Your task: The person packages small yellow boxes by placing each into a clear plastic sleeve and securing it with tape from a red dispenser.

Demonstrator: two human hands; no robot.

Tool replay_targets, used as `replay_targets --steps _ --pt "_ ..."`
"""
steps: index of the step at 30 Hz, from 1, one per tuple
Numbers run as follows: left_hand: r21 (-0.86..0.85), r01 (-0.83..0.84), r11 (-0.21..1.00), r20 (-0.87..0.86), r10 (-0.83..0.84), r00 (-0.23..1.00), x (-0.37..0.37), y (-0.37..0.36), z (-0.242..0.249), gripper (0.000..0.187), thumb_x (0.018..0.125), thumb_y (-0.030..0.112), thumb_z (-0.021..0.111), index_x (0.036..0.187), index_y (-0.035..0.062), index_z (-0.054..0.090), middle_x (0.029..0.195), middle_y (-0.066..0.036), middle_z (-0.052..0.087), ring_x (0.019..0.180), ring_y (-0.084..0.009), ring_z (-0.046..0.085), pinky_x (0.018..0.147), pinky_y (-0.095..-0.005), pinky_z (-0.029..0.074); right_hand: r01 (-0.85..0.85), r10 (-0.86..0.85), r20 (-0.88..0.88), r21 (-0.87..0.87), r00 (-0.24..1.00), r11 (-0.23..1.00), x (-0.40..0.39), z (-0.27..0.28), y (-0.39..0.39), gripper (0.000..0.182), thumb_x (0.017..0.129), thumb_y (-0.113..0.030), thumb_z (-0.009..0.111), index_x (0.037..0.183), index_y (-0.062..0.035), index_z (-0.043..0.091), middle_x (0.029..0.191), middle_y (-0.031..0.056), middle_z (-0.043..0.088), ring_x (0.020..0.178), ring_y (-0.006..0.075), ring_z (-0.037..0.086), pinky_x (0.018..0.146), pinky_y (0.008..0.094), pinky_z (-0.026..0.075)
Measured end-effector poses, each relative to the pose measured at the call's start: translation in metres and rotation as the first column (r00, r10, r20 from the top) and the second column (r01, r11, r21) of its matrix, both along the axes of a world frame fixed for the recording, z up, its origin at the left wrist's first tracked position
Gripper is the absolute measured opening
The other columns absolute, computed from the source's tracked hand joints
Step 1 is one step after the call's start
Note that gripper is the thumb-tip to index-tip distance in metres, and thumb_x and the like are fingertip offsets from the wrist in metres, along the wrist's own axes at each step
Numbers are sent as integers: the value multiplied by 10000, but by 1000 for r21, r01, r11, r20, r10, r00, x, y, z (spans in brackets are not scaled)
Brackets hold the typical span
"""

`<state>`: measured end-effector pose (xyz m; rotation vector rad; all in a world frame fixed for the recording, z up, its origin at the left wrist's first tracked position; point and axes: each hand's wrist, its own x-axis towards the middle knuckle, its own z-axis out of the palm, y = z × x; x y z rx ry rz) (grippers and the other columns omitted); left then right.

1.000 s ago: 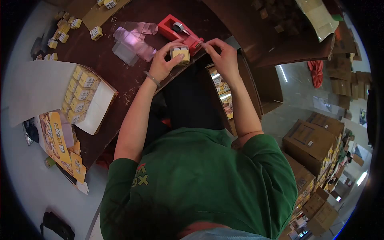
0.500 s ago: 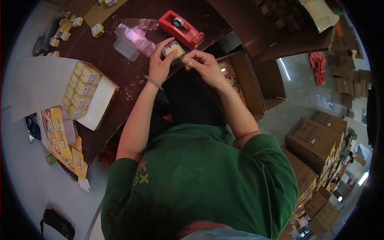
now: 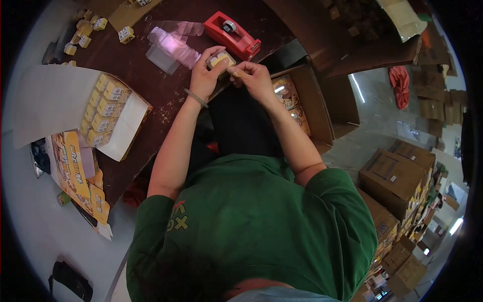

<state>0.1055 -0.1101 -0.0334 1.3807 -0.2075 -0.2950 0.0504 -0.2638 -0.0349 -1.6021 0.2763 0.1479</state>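
Note:
A small yellow-and-white box (image 3: 219, 60), apparently with a clear cover, sits in my left hand (image 3: 202, 76), thumb across its face and fingers curled round the far side. Close against its right corner, my right hand (image 3: 255, 79) is closed in a pinch; whatever lies between the fingertips is too small to make out. Just beyond both hands stands a red tape dispenser (image 3: 240, 44). Clear plastic packaging (image 3: 170, 46) lies flat on the dark red table (image 3: 163, 95), left of the dispenser.
On the left, an open white-lined carton (image 3: 121, 128) holds rows of small yellow boxes (image 3: 106, 104). Several loose ones are at the far left. A printed yellow carton (image 3: 70, 156) leans below. Beside my right arm, an open cardboard box (image 3: 319, 108) contains printed packs (image 3: 286, 91).
The view has shifted slightly, and more of the packs in the cardboard box shows. Both hands stay together at the small box, with the right fingers still pinched at its corner.

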Motion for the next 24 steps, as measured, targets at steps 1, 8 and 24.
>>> replay_targets --steps 1,8,24 --pt "-42 -9 999 -21 8 1000 1 0 -2 293 957 136 581 1219 6 567 1172 -104 628 1076 -146 586 945 -277 458 10 -12 -26 -99 1000 995 1 -1 1 179 928 -189 674 909 -12 651 751 -2 645 698 69 588 650 222 467" --pt "-561 -184 807 -334 -17 942 -28 6 7 397 1055 338 363 1276 36 495 1310 -132 545 1250 -242 493 1084 -398 369 153 -182 103 241 978 958 -19 4 29 491 885 -288 714 1240 -27 499 1047 177 648 924 220 660 773 350 529" --pt "201 325 924 216 -365 906 29 -9 2 412 877 207 658 1249 51 577 1169 -82 632 1071 -148 584 949 -290 449 -18 173 346 -408 922 913 64 19 -80 227 885 -241 681 929 -19 701 1023 107 653 997 243 611 848 334 471"
